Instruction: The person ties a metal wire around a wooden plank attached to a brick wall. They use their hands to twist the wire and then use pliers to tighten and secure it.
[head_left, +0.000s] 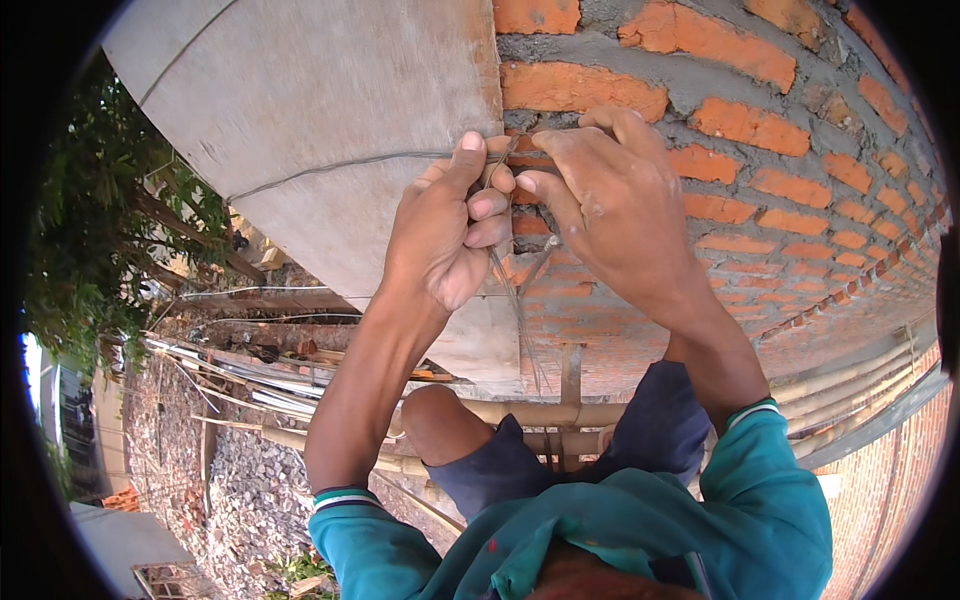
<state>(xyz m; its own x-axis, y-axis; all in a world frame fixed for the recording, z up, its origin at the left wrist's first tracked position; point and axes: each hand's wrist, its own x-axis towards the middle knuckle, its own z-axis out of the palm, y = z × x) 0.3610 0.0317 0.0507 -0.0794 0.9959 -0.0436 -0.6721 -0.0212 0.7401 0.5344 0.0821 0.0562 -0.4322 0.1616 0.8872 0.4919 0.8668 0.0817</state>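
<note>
Grips thin, dark, metallic wire (380,158) in the curled left hand (440,220), at the right edge of the smooth grey board (330,90). Has the right hand (620,190), narrowly bent, just right of that board and beside the wire; cannot tell whether pinching it. Faces rough orange bricks (750,125) in lumpy mortar (570,48) right of the board.

The left hand (440,225) curls at eleven o'clock; the right hand (618,195), toward two, bends inward, perhaps pinching.
</note>
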